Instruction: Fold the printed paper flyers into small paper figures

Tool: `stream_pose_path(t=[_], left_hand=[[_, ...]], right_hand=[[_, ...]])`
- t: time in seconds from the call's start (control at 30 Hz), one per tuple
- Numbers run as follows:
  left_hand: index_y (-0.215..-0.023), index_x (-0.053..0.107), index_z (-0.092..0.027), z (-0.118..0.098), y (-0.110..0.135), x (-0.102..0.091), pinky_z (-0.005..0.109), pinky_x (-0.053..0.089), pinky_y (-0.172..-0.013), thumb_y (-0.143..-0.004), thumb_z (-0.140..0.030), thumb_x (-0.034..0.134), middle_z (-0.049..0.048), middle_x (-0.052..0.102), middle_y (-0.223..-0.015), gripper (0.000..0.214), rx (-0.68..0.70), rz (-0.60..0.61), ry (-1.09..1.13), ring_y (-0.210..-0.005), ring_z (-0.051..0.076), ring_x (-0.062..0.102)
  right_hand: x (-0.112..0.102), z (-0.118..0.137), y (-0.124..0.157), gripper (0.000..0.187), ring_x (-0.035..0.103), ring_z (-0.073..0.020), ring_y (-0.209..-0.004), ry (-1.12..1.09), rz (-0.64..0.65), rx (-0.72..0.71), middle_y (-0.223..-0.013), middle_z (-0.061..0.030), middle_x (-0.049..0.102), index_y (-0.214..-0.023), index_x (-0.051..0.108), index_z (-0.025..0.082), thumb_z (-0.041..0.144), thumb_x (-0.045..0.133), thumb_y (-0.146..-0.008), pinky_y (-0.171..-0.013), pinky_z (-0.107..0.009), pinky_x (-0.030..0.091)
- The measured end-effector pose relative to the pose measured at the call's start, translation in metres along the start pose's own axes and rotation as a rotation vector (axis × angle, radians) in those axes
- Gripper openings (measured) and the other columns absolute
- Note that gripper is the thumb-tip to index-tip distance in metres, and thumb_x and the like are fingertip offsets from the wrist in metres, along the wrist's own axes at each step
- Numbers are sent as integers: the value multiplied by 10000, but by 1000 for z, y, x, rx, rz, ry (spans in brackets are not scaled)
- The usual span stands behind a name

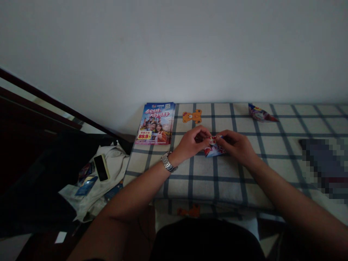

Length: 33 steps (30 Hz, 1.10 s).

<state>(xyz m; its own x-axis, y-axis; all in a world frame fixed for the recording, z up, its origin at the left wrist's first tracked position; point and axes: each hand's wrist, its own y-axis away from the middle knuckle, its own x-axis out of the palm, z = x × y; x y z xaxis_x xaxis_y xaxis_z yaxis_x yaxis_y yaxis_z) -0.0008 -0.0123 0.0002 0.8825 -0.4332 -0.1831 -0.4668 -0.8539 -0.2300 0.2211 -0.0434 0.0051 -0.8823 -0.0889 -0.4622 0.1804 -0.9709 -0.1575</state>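
Note:
Over the checked tablecloth, my left hand (197,139) and my right hand (236,143) meet at a small folded flyer (214,150) printed in blue, red and white. The fingers of both hands pinch its upper edge from either side, and part of it is hidden behind them. A silver watch sits on my left wrist. To the left of my hands lies a stack of flyers (155,123) with similar colours, showing a castle and a price. Another folded paper piece (261,113), pointed at its right end, rests near the wall at the right.
The checked tablecloth (179,185) bears a teddy bear print. A dark, pixelated object (326,165) lies at the right. Below the table's left side, a phone (100,168) rests on a pale bag (115,156) among papers. The wall (190,54) borders the table's back.

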Motion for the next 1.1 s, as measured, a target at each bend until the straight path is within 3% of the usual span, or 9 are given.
stream_pose_path(t=[0.17,0.53,0.73,0.9,1.1], left_hand=[[-966,684,-185,-1,1,1,259,534,-703,-947,-402,728,32,724,-870,222,-7,45,-18,-768,144,680],[-946,632,-187,1,0,2,242,496,-691,-976,-345,689,3,656,-838,170,34,-28,-28,-748,124,625],[-935,602,-193,3,2,5,244,493,-705,-959,-249,667,-10,623,-846,90,44,75,-78,-757,121,597],[-1084,660,-199,0,3,7,275,569,-830,-986,-314,689,30,715,-990,154,88,41,-13,-889,145,701],[-1027,685,-189,-3,3,7,254,579,-782,-973,-313,719,25,727,-915,140,74,-3,-21,-823,133,703]], right_hand=[[0,0,0,283,668,-194,-674,-7,4,-8,-808,-44,770,-977,780,208,475,708,-921,-598,-301,511],[-1,-1,-2,293,727,-210,-751,-169,-35,75,-868,-40,793,-1007,770,230,503,750,-906,-663,-315,576],[0,1,-2,246,691,-197,-725,-87,-34,21,-833,-35,763,-946,738,210,453,741,-910,-650,-306,540],[-2,3,-1,210,693,-198,-729,-18,19,-20,-831,-33,765,-931,744,203,409,701,-927,-659,-301,519],[-2,8,-1,221,695,-200,-705,4,28,-20,-805,-33,769,-899,749,207,422,702,-922,-641,-298,514]])
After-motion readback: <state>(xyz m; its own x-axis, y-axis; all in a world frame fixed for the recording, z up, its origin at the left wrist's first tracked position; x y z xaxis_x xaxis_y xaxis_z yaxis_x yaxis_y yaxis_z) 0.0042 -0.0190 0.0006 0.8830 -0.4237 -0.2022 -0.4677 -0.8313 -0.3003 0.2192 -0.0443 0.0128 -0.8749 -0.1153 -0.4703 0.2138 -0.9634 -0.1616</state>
